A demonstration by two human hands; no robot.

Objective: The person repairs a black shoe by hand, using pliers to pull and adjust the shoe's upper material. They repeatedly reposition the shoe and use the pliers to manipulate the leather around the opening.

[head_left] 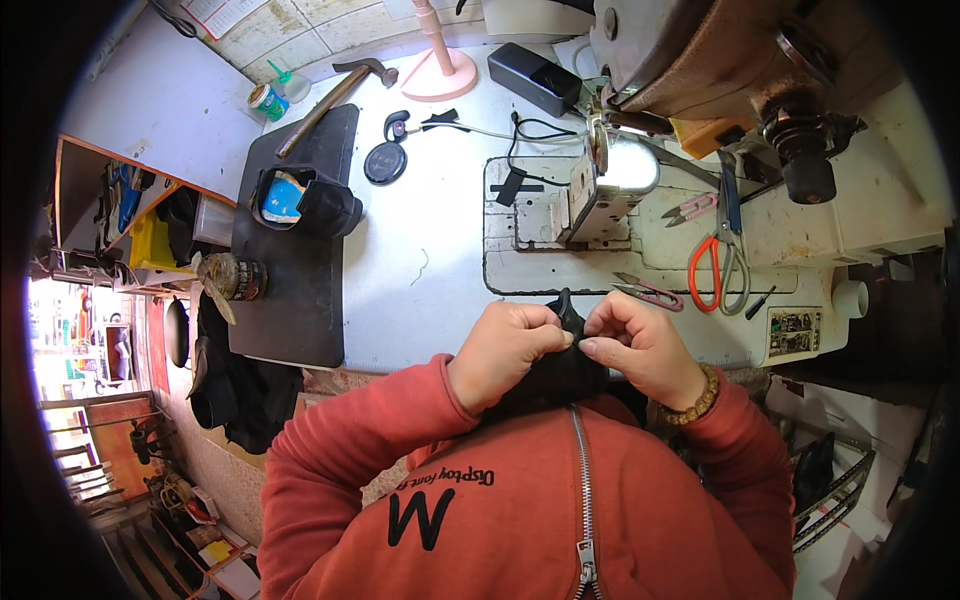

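Close to my body, at the table's front edge, a soft black piece (568, 315), perhaps leather or cloth, is pinched up between my two hands. My left hand (512, 352) grips it with thumb and bent forefinger. From the other side my right hand (645, 350) holds its edge between thumb and fingertips, a brown beaded bracelet on that wrist. The rest of the piece hangs down dark against my red jacket, so its full shape is hidden. Just beyond my right hand lie small thread snips (650, 292).
A lit sewing machine (610, 190) stands ahead on the right. Near it lie large red-and-grey scissors (707, 272) and pink snips (690, 210). To the left, a black mat (285, 320) bears a jar (235, 277) and a hammer (325, 110). A pink stand (440, 78) rises behind.
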